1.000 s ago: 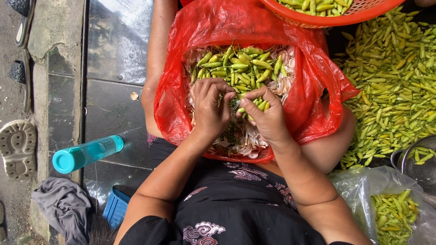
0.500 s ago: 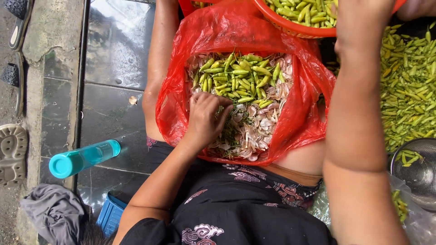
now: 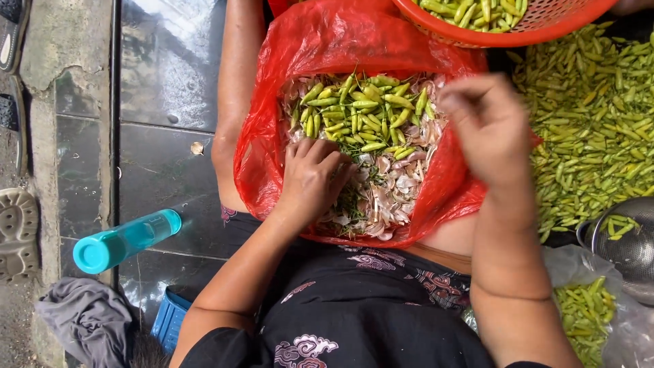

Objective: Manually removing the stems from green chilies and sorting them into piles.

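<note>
A red plastic bag [image 3: 327, 48] lies open on my lap, holding small green chilies [image 3: 361, 112] at its far side and pale papery peels with stems [image 3: 392, 194] nearer me. My left hand [image 3: 310, 180] lies palm down on the pile, its fingertips bent into chilies and peels, so what they grip is hidden. My right hand [image 3: 487, 129] hovers, blurred, above the bag's right edge; its fingers are loosely curled and nothing shows in them. An orange basket [image 3: 518, 31] of green chilies sits just beyond the bag.
A heap of loose green chilies [image 3: 593, 123] covers the ground at right. A metal strainer [image 3: 627, 249] and a clear bag of chilies [image 3: 586, 313] lie at lower right. On the left are a teal bottle [image 3: 126, 240], grey cloth [image 3: 85, 320], blue crate [image 3: 170, 320] and sandals [image 3: 17, 235].
My right hand left the bag, reached up to the orange basket, and has come back down toward the bag's right edge. My left hand stayed on the pile.
</note>
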